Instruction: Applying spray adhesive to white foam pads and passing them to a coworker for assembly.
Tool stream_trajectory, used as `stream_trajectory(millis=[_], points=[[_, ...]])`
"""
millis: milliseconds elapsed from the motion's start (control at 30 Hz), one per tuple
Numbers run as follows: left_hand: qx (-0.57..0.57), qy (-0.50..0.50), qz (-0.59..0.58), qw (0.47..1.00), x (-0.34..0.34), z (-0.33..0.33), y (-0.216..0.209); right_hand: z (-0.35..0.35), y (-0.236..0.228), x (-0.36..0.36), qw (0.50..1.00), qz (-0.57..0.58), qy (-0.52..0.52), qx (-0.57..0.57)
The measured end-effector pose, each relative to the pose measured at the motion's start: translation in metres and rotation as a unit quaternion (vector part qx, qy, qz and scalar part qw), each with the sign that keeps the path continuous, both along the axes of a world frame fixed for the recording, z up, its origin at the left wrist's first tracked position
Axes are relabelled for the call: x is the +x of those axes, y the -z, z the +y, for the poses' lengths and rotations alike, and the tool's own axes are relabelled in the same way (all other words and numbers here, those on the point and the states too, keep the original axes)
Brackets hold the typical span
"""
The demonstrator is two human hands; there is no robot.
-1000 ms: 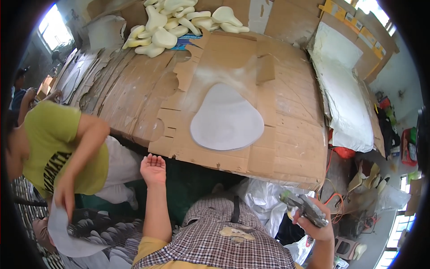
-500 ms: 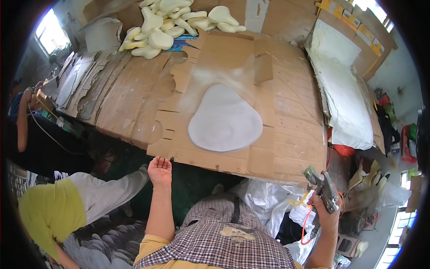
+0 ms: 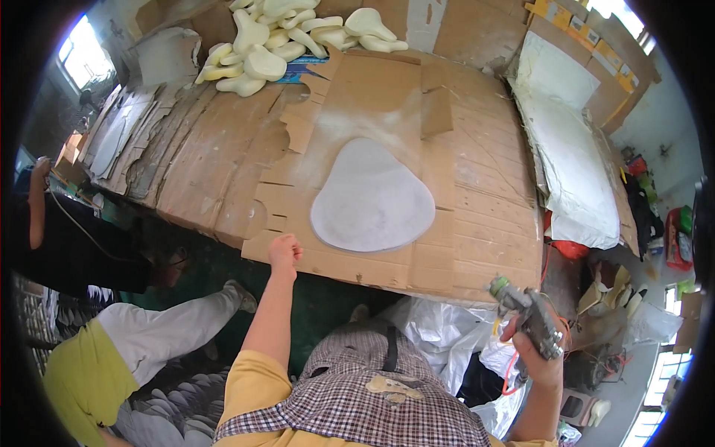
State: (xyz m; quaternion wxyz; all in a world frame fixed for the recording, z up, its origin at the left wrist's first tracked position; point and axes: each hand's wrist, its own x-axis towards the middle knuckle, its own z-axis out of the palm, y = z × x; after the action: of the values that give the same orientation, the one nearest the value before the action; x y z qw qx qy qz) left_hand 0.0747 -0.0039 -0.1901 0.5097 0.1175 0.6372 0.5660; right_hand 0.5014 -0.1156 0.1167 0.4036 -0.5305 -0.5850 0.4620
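A large, rounded triangular pad [image 3: 372, 197], pale grey with a faint darker patch, lies flat on a cardboard sheet [image 3: 294, 261]. My left hand [image 3: 284, 255] is over the table's front edge, left of the pad and apart from it. Its fingers are curled in, and nothing shows in them. At the lower right, my right hand [image 3: 540, 357] is closed around a metal spray gun [image 3: 538, 320]. The gun's greenish nozzle end points up and left toward the table, and it is apart from the pad. An orange hose hangs beside my right hand.
Cream foam bicycle saddle pads [image 3: 264, 63] are heaped at the back left. A white-covered panel [image 3: 570, 149] stands at the right. To the left are a person in a yellow-green top [image 3: 89, 365] and another in dark clothes [image 3: 74, 246]. Silvery plastic sheeting [image 3: 439, 328] hangs under the front edge.
My left hand has moved forward and right, from palm up with fingers spread to curled in. The spray gun has swung left and tilted lower in my right hand.
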Motion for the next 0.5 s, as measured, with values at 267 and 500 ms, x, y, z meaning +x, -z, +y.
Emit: stream_trajectory(millis=[267,500], points=[[-0.077,0.131,0.347,0.925,0.006,0.033,0.041,-0.007,-0.01,0.029,0.982,-0.142,-0.095,-0.08],[-0.131,0.208,0.468,0.849,0.031,0.052,0.02,0.023,-0.004,-0.008,0.999,0.009,0.039,-0.027]])
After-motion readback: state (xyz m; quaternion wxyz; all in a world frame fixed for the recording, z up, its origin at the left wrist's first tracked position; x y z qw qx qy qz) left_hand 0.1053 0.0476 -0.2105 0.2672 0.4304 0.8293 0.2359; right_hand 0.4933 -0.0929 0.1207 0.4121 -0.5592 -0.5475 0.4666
